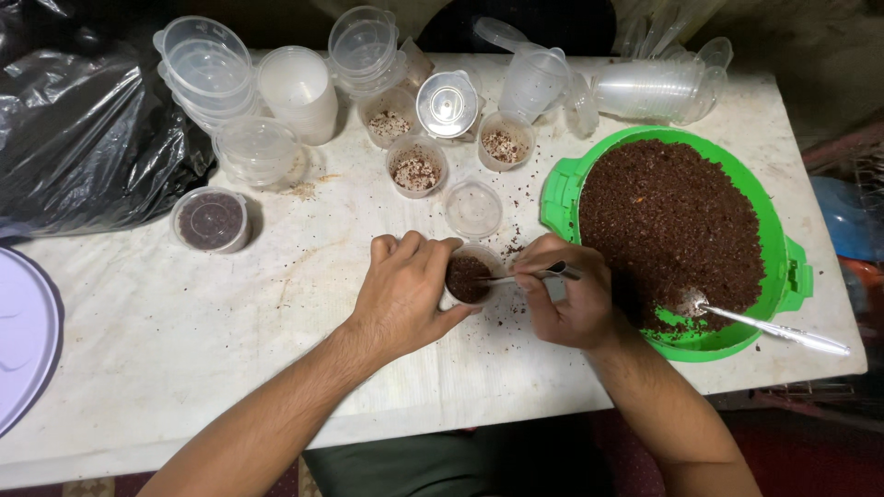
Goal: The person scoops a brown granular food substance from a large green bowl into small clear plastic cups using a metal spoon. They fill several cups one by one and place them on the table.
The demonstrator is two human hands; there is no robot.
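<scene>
Broadly, your worktop is a white table (184, 340), and the biggest vessel on it is the green basin (562, 198) at your right, heaped with dark reddish-brown crumbly granules; a long metal spoon (764, 327) rests in it, its bowl in the mix and its handle running out over the rim to the right. A black plastic bag (83, 138) slumps at the far left. Along the back edge stand stacks of clear plastic cups (649, 89) lying on their side, and clear lids (204, 64) piled near them. Closer in, three small cups (416, 167) hold a pale speckled layer at the bottom, and one lidded cup (211, 221) at left is full of the dark mix.

Your left hand (405, 294) wraps its curled fingers around a small clear cup (470, 276), just left of the basin, nearly brimful of the same dark granules. Your right hand (571, 299) pinches a small metal spoon (525, 274) between thumb and fingertips; its long axis lies roughly level, left to right, tip pointing left into the cup.
</scene>
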